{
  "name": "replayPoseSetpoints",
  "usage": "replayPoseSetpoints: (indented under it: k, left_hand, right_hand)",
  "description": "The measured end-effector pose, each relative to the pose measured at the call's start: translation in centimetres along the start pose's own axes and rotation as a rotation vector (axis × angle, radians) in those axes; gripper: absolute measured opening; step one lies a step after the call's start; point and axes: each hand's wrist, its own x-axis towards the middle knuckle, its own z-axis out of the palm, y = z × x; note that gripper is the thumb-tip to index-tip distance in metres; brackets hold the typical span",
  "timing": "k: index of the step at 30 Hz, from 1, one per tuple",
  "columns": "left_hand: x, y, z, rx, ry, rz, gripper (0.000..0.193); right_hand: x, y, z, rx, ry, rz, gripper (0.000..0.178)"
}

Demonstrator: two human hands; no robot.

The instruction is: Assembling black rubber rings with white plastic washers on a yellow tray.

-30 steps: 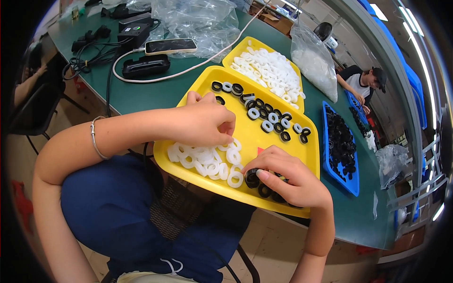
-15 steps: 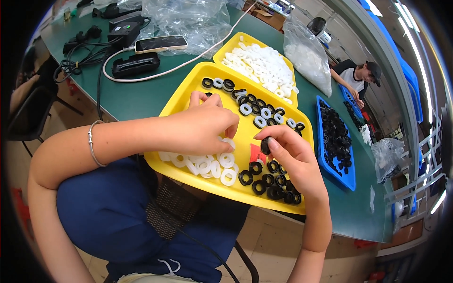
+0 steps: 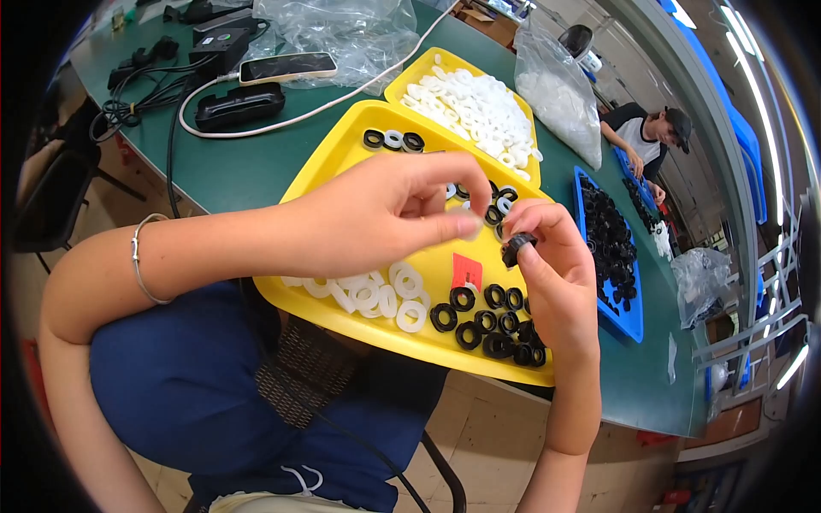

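Observation:
My right hand (image 3: 554, 265) pinches a black ring (image 3: 516, 249) between thumb and fingers, above the right side of a yellow tray (image 3: 329, 175). My left hand (image 3: 402, 205) reaches over the middle of that tray, its thumb and forefinger curled toward each other close to the black ring. A pale blur shows at the left thumb tip; what it is I cannot make out. Below the left hand lie loose white rings (image 3: 410, 316). Loose black rings (image 3: 468, 335) lie in the near right part, beside a red label (image 3: 466, 271). Black and pale rings together (image 3: 392, 139) line the tray's far side, partly hidden by my left hand.
Behind stands another yellow tray (image 3: 395, 90) heaped with white rings, with a clear bag (image 3: 560, 103) beside it. A blue tray (image 3: 633, 325) of black parts is at right. A phone (image 3: 288, 68), black case and cables lie at left. Another person (image 3: 654, 132) works at the far right.
My left hand has lifted from the white rings and moved right, toward my right hand. The right hand has shifted slightly right and up, turning the black ring.

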Motion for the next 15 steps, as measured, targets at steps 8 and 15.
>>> replayPoseSetpoints:
  k: [8, 15]
  left_hand:
    - [0.2, -1.1, 0.7, -0.357, -0.121, 0.112, 0.02]
    - [0.5, -1.0, 1.2, -0.212, -0.056, 0.119, 0.032]
  right_hand:
    - [-0.4, -0.4, 0.6, 0.027, 0.122, -0.008, 0.019]
    - [-0.1, -0.3, 0.8, -0.014, 0.027, -0.07, 0.018]
